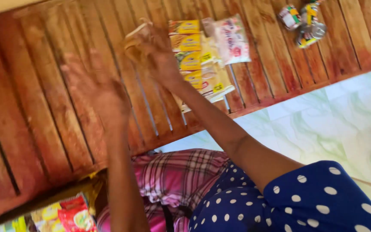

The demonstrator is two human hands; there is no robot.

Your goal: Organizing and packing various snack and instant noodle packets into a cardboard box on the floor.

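Nearest, glossy red and yellow packets (pixel 71 217) were seen under the slatted wooden surface (pixel 35 129). Above it the left hand (pixel 97 88) was spread wide and empty, blurred. Just beyond, the right hand (pixel 151 47) was closed around a pale soft packet (pixel 135 36), held beside a row of yellow sachets (pixel 192 56) already laid out; further laying seemed left. Small round tins (pixel 305 21) were set farthest.

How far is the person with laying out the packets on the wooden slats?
Done: a row of yellow packets already lies on the slatted wooden surface, with a white pouch beside it. In hand: the right hand holds a blurred pale packet; the left hand is empty. Left: red packets remain below the edge.
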